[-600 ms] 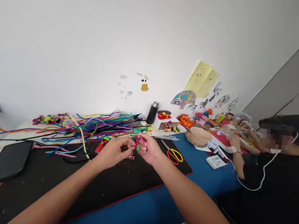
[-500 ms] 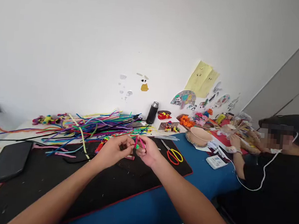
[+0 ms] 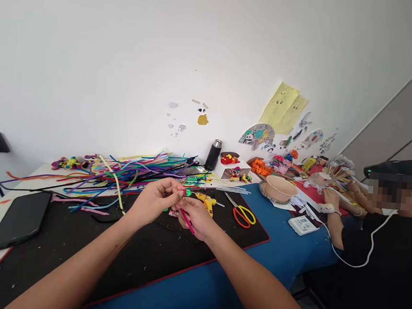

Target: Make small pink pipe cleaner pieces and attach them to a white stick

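Both hands meet above the black mat (image 3: 117, 257). My left hand (image 3: 156, 200) pinches a small green piece (image 3: 187, 192) on the end of a magenta pipe cleaner (image 3: 187, 221). My right hand (image 3: 197, 217) is closed round that same pipe cleaner, whose free end slants down toward me. Just behind the right hand lies a yellow glue gun (image 3: 206, 202), partly hidden by the fingers. A pair of scissors (image 3: 243, 216) with red and yellow handles rests to the right on the mat.
A heap of coloured pipe cleaners (image 3: 143, 170) spreads along the wall. A black tablet (image 3: 20, 220) lies at left. Behind stands a black bottle (image 3: 213, 156); a pinkish bowl (image 3: 280, 189) sits to the right. A co-worker (image 3: 380, 266) with a white cable sits at far right.
The magenta pipe cleaner has turned, its free end now pointing down toward me. My hands have drawn closer together, and the glue gun behind them has come into sight. The view has shifted slightly.
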Motion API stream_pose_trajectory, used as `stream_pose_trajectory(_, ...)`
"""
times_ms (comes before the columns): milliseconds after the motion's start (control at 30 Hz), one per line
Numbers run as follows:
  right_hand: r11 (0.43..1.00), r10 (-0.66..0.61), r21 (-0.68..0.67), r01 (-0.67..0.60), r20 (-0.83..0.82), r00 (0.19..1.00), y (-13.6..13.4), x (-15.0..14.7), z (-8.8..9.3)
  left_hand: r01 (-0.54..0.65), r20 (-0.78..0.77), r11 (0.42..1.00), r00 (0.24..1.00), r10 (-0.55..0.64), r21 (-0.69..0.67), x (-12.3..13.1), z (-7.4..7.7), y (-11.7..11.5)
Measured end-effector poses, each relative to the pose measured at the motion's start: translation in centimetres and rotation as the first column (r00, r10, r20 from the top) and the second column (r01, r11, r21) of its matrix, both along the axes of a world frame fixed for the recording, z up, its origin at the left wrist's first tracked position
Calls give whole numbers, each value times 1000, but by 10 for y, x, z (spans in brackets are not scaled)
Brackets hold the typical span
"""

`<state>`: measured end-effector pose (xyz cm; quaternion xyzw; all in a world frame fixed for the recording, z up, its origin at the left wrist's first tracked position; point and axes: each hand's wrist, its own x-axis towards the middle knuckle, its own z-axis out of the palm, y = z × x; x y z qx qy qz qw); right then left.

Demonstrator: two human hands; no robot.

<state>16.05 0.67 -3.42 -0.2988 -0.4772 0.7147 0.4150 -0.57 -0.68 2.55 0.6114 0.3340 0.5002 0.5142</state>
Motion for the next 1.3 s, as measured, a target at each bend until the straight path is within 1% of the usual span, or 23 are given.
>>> stream_pose_trajectory(67, 1000, 1, 30, -1, 0, 1000, -2, 1, -1, -32, 10, 999, 999, 32, -6, -2, 1, 2)
stream_pose_trajectory(167, 999, -25, 39, 25, 10, 1000, -6, 2, -5, -80, 14, 997, 997, 80, -6, -4, 0, 7)
stream_pose_trajectory(333, 998, -61, 34, 60, 21, 998, -11, 4, -13, -131, -7, 991, 991, 131, -20, -5, -7, 15)
stream_pose_trajectory(500, 995, -92, 34, 91, 36, 995, -13, 6, -13, -175, -2, 984, 985, 175, -37, -9, -15, 22)
stream_pose_trajectory(667, 994, -103, 37, 101, 52, 993, -15, 10, -14, -239, -80, 971, 968, 237, -6, -12, -20, 26)
stream_pose_trajectory(800, 995, -94, 42, 91, 73, 993, -18, 12, -14, -216, -81, 976, 974, 213, -35, -7, -19, 23)
stream_pose_trajectory(900, 996, -83, 54, 77, 117, 990, -21, 12, -13, -201, -109, 979, 975, 196, -36, -4, -16, 20)
stream_pose_trajectory(1000, 994, -99, 67, 89, 172, 980, -21, 12, -13, -184, -137, 982, 975, 177, -35, -4, -14, 18)
stream_pose_trajectory(1133, 992, -119, 63, 109, 169, 978, -18, 17, -12, -165, -138, 985, 978, 156, -53, -6, -14, 18)
stream_pose_trajectory(1300, 981, -177, 110, 158, 199, 964, -10, 24, -7, -134, -131, 987, 984, 121, -91, -5, -7, 15)
